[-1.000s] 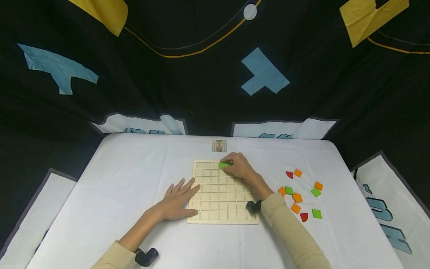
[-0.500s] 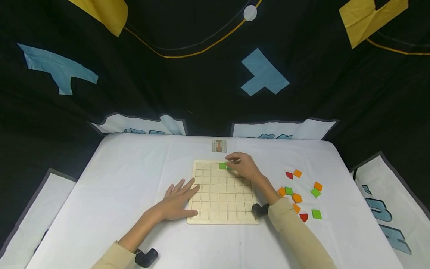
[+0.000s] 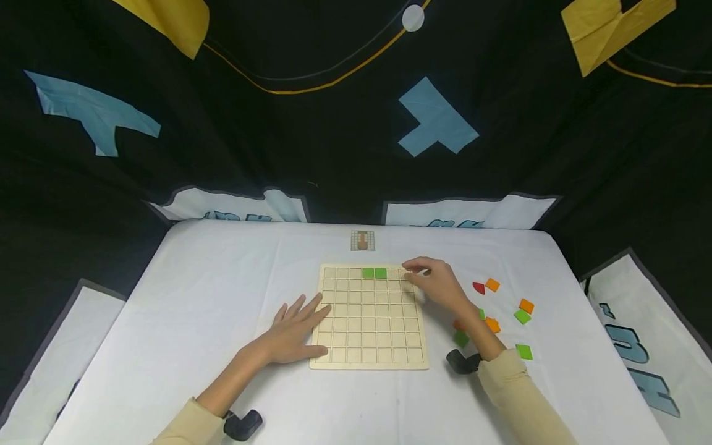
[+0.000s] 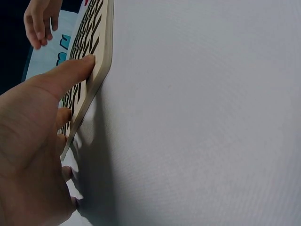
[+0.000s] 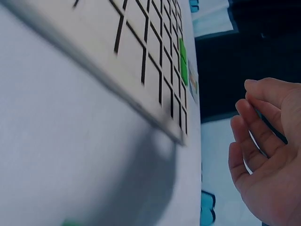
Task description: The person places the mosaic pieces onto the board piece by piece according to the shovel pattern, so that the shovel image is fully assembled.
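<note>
A pale wooden grid board lies on the white table, with two green squares side by side in its far row. The left hand rests at the board's left edge, fingers spread; in the left wrist view its thumb touches the board's rim. Above the board's far right corner hovers the right hand, holding nothing. The right wrist view shows that hand with fingers loosely bent, clear of the board.
Loose orange, green and red pieces, such as an orange square and a green one, lie right of the board, some partly hidden by the right forearm. A small picture card lies beyond the board. Dark curtains surround the table.
The right hand has let go of the green square in the far row and moved to the right, uncovering both green squares. The left hand has not moved.
</note>
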`<state>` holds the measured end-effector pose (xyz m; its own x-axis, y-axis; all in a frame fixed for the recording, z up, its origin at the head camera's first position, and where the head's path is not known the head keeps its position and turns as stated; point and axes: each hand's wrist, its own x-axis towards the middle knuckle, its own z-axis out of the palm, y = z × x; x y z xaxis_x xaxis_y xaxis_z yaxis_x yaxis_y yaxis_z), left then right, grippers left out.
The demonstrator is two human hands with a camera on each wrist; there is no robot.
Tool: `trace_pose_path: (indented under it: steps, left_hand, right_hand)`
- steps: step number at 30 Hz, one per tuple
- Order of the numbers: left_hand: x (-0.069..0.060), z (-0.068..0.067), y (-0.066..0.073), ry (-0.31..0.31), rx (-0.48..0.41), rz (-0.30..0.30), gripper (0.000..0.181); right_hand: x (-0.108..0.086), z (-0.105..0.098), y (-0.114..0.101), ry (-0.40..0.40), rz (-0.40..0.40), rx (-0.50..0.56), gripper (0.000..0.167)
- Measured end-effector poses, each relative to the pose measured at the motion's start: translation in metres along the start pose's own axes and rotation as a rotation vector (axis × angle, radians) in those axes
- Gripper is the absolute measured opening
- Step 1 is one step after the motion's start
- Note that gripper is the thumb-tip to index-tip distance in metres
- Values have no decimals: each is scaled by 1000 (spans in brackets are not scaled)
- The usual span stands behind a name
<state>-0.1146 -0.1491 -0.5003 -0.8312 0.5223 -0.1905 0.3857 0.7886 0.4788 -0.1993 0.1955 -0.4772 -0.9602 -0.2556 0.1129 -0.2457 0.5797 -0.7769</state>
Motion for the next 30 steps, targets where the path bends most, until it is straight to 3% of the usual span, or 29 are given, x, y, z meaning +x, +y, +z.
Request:
trace_pose_path:
  steps: [16,22,30]
  left_hand:
    - [0,-1,1,4,7,8,83]
    - [0,0,0,6,8,7,84]
    - [0,1,0,14,11,11,84]
  right_hand:
    - [-71,-59,40,98,86,-63,31]
    - [-95,-70,53,68,215,-36,35]
    - [-107,-71,69,53,250,-32,37]
